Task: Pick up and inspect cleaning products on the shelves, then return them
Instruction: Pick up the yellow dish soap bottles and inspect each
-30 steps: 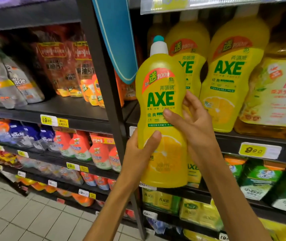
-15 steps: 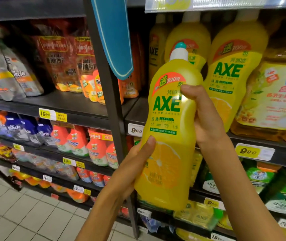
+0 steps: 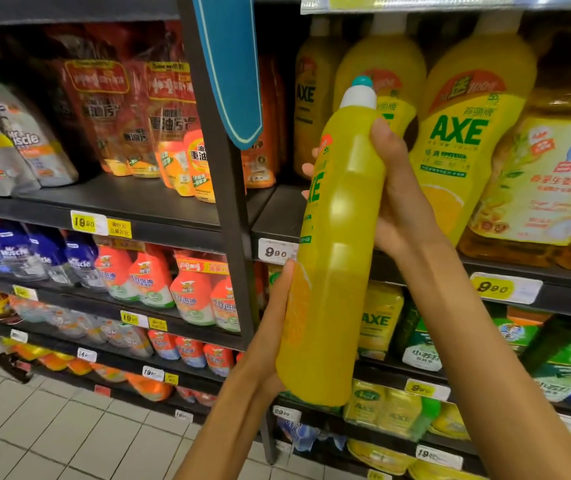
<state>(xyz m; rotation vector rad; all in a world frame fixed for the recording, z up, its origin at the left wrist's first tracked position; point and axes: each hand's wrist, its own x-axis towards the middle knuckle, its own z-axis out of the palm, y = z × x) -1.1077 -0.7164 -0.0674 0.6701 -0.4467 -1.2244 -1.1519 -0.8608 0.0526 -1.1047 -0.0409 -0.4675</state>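
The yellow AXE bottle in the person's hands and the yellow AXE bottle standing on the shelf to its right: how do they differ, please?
The held yellow AXE bottle is off the shelf, gripped by left hand and right hand, showing its side. The shelved yellow AXE bottle stands untouched, label forward. Both are yellow with green lettering.

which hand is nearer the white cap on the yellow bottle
Right. The right hand grips the upper body of the yellow bottle, just below the white cap. The left hand holds the bottle's lower part, far from the cap.
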